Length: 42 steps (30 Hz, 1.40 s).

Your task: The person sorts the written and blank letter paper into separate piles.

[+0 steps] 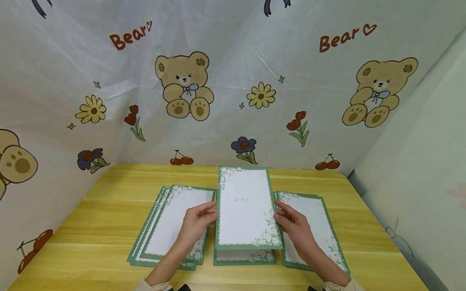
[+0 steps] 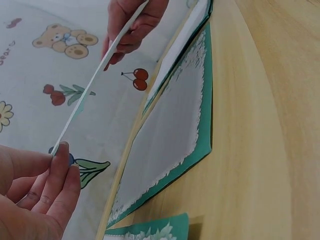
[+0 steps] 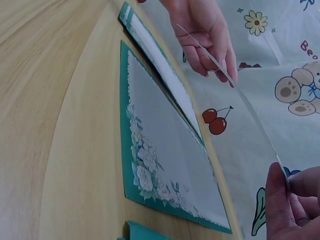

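Observation:
A sheet of paper (image 1: 247, 222) with a green border, white flowers and a short faint line of writing is raised above the table in the head view. My left hand (image 1: 194, 224) pinches its left edge between thumb and fingers. On the opposite edge, my right hand (image 1: 296, 228) pinches it in the same way. Edge-on, the sheet (image 2: 90, 92) looks thin and lifted off the table in the left wrist view. Beneath it lies a matching sheet (image 1: 244, 258), mostly hidden in the head view.
A fanned pile of similar sheets (image 1: 178, 226) lies left on the wooden table (image 1: 94, 234). Another pile (image 1: 309, 226) lies to the right, partly behind my right hand. A bear-printed cloth (image 1: 225, 129) hangs along the table's back edge.

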Motion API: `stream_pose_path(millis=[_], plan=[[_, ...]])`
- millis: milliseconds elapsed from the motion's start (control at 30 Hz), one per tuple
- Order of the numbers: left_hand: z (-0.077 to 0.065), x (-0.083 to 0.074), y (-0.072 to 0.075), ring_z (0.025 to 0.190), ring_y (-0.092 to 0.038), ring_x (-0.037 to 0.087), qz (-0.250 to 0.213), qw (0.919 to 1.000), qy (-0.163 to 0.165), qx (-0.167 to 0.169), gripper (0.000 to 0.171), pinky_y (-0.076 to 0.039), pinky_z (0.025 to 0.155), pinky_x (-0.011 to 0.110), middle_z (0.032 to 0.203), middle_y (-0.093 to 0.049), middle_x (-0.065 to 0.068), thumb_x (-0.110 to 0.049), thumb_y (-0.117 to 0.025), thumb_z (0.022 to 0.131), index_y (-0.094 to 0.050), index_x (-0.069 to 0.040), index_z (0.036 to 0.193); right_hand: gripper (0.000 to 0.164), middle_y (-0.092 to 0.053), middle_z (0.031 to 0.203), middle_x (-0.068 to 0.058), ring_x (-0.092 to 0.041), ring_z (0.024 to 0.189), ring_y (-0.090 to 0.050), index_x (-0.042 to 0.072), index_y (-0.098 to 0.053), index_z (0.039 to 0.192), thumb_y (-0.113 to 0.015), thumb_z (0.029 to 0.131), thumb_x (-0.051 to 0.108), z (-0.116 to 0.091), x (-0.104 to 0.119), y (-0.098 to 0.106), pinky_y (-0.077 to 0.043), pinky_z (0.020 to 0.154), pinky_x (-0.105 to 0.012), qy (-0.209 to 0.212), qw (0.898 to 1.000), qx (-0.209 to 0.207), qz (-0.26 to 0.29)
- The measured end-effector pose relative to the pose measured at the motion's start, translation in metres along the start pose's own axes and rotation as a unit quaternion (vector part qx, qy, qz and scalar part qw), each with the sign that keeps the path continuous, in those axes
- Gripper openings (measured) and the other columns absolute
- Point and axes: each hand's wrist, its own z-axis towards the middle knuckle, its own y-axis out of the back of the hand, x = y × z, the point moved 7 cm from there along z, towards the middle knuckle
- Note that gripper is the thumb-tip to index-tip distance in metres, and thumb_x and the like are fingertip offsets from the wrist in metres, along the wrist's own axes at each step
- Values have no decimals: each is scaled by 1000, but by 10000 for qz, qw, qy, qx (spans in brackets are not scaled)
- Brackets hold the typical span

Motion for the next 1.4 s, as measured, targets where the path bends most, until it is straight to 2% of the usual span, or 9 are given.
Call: stream_pose_path(millis=[233,433,700,867,1000,1167,1333,1400], plan=[[3,3,-12,89,-68,24,-67,9999,-124,31,37,-58,80,35,106,-65,17,-1,-68,92,-63,6,128,45,-56,121,-16,-15,100,-59,12,-52,145,-57,101,8,-1,-4,10,-54,81,-25,25,9999,-139,-100],[5,8,-27,90,-69,26,-62,9996,-160,208,38,-58,79,32,107,-65,16,-3,-68,92,-63,7,128,45,-58,121,-16,-12,99,-60,9,-51,145,-57,101,7,-4,-9,26,-54,81,-24,59,9995,-281,-146],[16,7,-59,87,-71,26,-57,9971,-356,666,36,-58,80,33,103,-67,17,-3,-69,91,-64,7,126,46,-59,119,-9,-9,99,-60,10,-50,146,-59,101,14,-12,-18,57,-54,81,-24,-80,9983,-516,-243],[19,11,-81,87,-70,21,-129,9953,-237,932,36,-58,79,32,103,-68,15,-3,-70,91,-65,6,125,49,-59,119,-6,-7,98,-59,10,-47,149,-59,102,19,-19,-24,78,-53,81,-23,-309,9966,-612,-451],[22,12,-101,85,-70,21,-51,9930,-120,1172,36,-58,78,37,101,-68,12,-3,-71,89,-66,4,125,51,-58,120,-4,-4,98,-59,9,-43,151,-57,103,20,-26,-28,98,-53,80,-23,-408,9946,-663,-686],[27,15,-132,83,-67,18,254,9854,55,1681,43,-57,77,39,99,-68,4,-8,-73,89,-64,2,130,55,-56,121,-2,1,97,-57,7,-40,152,-56,103,26,-36,-31,125,-53,79,-23,-399,9905,-743,-1089],[24,18,-162,81,-66,20,442,9689,354,2409,56,-57,74,36,94,-64,1,-20,-72,92,-53,1,140,57,-57,119,0,4,96,-55,3,-39,152,-57,103,27,-44,-35,149,-53,79,-21,-500,9861,-887,-1311],[22,19,-171,79,-66,21,495,9632,451,2603,59,-56,72,35,93,-63,1,-21,-72,93,-51,2,142,57,-57,120,-1,5,96,-54,1,-38,151,-57,103,26,-46,-37,157,-53,79,-21,-565,9850,-914,-1351]])
